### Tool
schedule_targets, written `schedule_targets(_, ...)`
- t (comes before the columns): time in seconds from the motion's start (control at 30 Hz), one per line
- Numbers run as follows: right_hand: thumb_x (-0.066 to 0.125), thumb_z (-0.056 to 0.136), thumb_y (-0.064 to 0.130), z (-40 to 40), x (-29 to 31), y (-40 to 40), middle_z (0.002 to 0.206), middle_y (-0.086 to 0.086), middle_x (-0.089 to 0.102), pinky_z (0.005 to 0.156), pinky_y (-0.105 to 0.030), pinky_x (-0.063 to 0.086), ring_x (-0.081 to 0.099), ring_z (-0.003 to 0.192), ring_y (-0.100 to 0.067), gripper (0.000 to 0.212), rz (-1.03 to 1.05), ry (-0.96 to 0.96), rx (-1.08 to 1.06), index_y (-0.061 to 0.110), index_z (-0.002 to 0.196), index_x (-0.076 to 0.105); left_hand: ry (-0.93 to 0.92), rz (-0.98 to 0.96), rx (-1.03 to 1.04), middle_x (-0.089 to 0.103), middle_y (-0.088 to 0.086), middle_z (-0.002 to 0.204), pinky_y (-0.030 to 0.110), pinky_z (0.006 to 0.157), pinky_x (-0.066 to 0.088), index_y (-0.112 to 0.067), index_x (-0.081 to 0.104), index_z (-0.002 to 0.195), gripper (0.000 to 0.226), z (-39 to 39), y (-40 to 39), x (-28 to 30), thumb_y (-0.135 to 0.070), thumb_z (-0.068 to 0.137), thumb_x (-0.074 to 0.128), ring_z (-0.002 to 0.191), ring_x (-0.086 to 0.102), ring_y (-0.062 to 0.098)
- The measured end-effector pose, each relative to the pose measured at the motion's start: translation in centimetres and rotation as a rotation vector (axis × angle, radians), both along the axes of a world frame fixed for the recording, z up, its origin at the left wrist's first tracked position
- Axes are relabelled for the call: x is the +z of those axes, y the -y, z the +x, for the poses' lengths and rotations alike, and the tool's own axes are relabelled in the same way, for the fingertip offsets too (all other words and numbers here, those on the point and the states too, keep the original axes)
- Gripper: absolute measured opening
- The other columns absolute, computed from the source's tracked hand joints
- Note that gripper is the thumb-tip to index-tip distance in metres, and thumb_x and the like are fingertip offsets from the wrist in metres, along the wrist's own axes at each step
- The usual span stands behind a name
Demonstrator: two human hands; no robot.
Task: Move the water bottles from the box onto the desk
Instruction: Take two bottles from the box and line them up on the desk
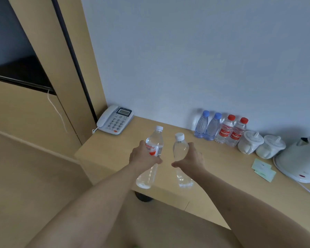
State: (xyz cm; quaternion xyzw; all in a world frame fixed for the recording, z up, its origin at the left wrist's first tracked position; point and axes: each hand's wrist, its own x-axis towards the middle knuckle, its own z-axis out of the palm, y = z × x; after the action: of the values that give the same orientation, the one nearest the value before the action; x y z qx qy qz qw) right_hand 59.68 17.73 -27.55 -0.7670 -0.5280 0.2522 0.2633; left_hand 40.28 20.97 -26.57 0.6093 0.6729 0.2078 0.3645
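From the head camera, both bare forearms reach forward over a pale wood-grain desk [115, 151] with a smooth laminate top. The left hand [143, 156] has its fingers curled round the middle of a clear ribbed plastic bottle with a red-and-white label [153, 149] and a white screw cap; the bottle leans slightly to the right, its base held above the desk's front edge. At 3 o'clock from it, the right hand [191, 158] has its fingers wrapped round an unlabelled clear bottle [180, 149], also white-capped, about upright, near the same edge.

Towards 1 o'clock, against the plain wall, stand two blue-capped bottles [207, 126] and two red-capped bottles [231, 130], touching in a row. Right of them sit two white lidded ceramic cups [261, 144], then a rounded white kettle [301, 158] with green paper cards [263, 170] in front. At 11 o'clock a grey push-button telephone [115, 119] rests at the desk's corner.
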Motion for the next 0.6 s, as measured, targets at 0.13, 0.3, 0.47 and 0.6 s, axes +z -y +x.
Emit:
schedule_targets(0.13,0.092,0.054,0.036,-0.2,-0.4,-3.6,0.085,0.009,0.050,0.064,-0.033,0.036,0.048,0.086,-0.021,0.082,0.000,-0.005,-0.101,0.023,0.117,0.042,-0.011,0.001,-0.062,0.063,-0.006,0.111,0.037,0.087,0.054,-0.022,0.047,0.122,0.080,0.0,-5.9,-0.1,-0.047,0.060,0.090,0.100,0.063,0.022)
schedule_targets(0.3,0.088,0.059,0.041,0.8,-1.3,-7.5,0.089,0.007,0.052,0.070,-0.034,0.038,0.051,0.089,-0.022,0.070,-0.017,-0.027,-0.170,0.026,0.111,0.043,0.030,-0.028,-0.115,0.063,-0.006,0.110,0.038,0.090,0.054,-0.021,0.046,0.121,0.074,1.4,-10.5,-1.2,-0.042,0.063,0.088,0.102,0.062,0.023)
schedule_targets(0.47,0.087,0.060,0.040,2.5,-1.9,-11.4,0.087,0.010,0.053,0.074,-0.035,0.044,0.053,0.088,-0.021,0.071,-0.022,-0.031,-0.216,0.024,0.113,0.042,0.024,-0.056,-0.201,0.059,-0.008,0.099,0.037,0.081,0.055,-0.020,0.045,0.113,0.065,3.3,-14.8,-2.4,-0.030,0.063,0.086,0.093,0.062,0.023)
schedule_targets(0.6,0.087,0.063,0.044,4.4,-2.2,-15.2,0.089,0.004,0.057,0.072,-0.036,0.047,0.059,0.090,-0.025,0.073,-0.062,-0.031,-0.272,0.020,0.113,0.040,0.034,-0.067,-0.211,0.062,-0.003,0.099,0.036,0.080,0.055,-0.016,0.046,0.113,0.065,5.6,-18.4,-3.2,-0.024,0.062,0.086,0.092,0.063,0.022)
